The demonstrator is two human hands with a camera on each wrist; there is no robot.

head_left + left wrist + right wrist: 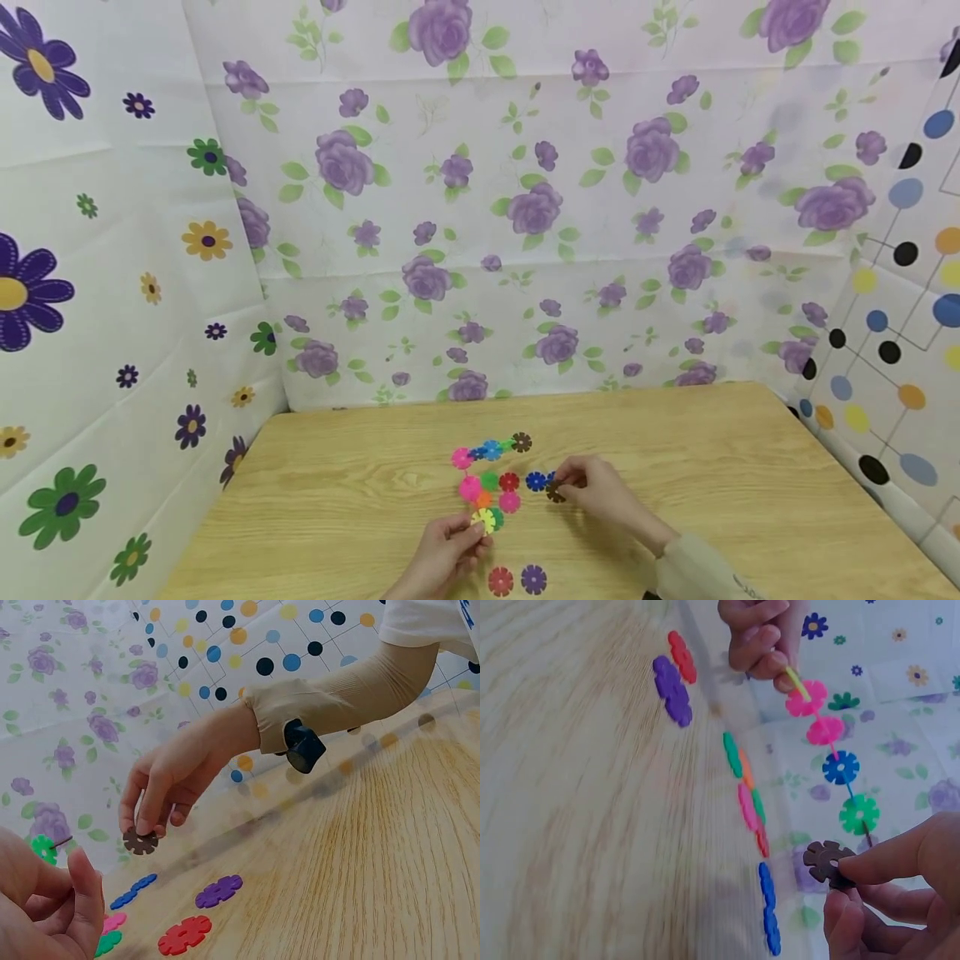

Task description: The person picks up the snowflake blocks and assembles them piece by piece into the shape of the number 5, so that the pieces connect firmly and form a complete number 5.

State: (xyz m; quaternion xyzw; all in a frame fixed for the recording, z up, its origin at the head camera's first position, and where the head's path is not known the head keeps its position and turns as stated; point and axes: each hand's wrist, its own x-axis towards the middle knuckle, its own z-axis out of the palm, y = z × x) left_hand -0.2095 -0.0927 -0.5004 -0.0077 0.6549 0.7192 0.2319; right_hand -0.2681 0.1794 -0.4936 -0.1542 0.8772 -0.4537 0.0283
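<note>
My left hand [446, 550] pinches a yellow notched disc [483, 521], the near end of a linked chain of notched plastic discs. Beyond it come a pink disc [806, 698], another pink disc [826, 730], a blue disc [841, 767], a green disc [859, 814] and, at the far end, a brown disc [521, 442]. The chain is held up off the table. Between thumb and fingers, my right hand [600, 492] pinches a separate brown disc [825, 862], also raised above the table and apart from the chain in the head view.
Loose discs lie on the wooden table [712, 467]: a red disc [509, 482], a pink disc [509, 502], an orange disc [483, 499], green ones and a blue disc [536, 481]. Nearer are a red disc [501, 582] and a purple disc [534, 579]. Patterned cloths hang around the table.
</note>
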